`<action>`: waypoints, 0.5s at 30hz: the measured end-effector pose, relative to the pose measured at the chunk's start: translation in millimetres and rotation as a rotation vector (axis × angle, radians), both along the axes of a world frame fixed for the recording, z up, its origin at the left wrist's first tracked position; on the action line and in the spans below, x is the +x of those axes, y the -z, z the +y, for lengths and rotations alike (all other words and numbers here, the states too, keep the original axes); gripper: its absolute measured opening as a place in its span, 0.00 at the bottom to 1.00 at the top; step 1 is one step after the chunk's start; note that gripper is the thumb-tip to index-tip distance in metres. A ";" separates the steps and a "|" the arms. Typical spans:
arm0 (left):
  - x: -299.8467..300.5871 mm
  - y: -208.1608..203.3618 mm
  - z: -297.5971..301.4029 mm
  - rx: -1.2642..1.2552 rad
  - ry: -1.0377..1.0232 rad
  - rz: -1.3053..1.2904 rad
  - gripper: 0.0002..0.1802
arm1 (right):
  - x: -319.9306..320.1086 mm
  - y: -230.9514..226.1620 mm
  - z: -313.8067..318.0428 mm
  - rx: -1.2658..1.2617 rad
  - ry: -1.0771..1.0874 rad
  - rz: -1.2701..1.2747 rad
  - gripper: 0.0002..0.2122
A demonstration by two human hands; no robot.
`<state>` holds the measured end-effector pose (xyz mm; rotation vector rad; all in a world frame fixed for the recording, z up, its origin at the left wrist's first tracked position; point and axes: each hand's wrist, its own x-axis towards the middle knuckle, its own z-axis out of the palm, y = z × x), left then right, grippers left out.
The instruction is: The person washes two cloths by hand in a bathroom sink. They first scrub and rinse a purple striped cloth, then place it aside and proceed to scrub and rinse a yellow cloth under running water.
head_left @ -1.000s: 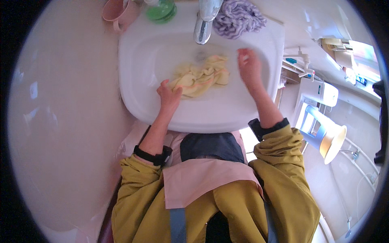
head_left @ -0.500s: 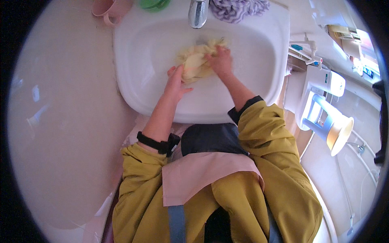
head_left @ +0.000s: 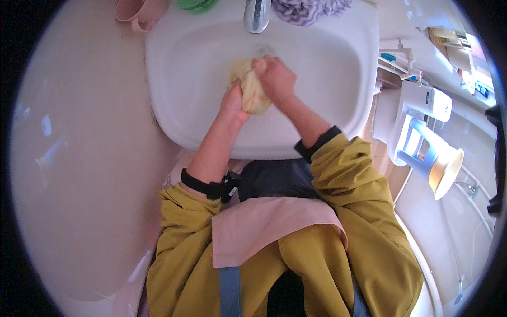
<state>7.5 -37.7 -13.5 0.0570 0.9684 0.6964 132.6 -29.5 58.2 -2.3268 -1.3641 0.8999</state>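
A pale yellow cloth (head_left: 256, 100) is bunched up in the basin of a white sink (head_left: 327, 79). My left hand (head_left: 232, 103) holds its left and lower side, with the thumb along the near face of the cloth. From the right, my right hand (head_left: 278, 80) grips the upper part in a fist, its fingers curled over the fabric. Small orange-pink marks show on the cloth between the hands. Just beyond my right hand lies the drain (head_left: 262, 50), partly covered by my fingers.
A chrome faucet (head_left: 257, 17) juts over the basin's far side. Along the far rim sit a pink mug (head_left: 149, 10), a green object (head_left: 196, 4) and a purple-and-white striped cloth (head_left: 309, 11). White pipes (head_left: 406, 61) and a blue object with a pale yellow round end (head_left: 430, 161) are at right.
The yellow cloth was spread loosely between my hands and is now gathered into a tighter bundle. My right hand has moved left and curled into a fist; my left hand has closed further around it.
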 end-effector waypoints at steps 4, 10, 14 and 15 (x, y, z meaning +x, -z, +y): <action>-9.2 -83.5 8.2 0.236 0.093 0.544 0.29 | 54.7 25.2 -5.2 0.011 -0.116 -0.319 0.19; -62.0 -11.3 7.7 0.567 0.413 1.272 0.37 | 49.2 78.3 -24.8 0.153 -0.197 -0.429 0.20; -46.5 -33.5 -4.5 0.239 0.385 1.172 0.44 | 41.6 55.6 -21.3 -0.028 -0.299 -0.205 0.19; -40.5 -41.8 -5.5 0.022 0.292 0.929 0.46 | 46.0 52.7 -18.7 -0.031 -0.228 -0.234 0.19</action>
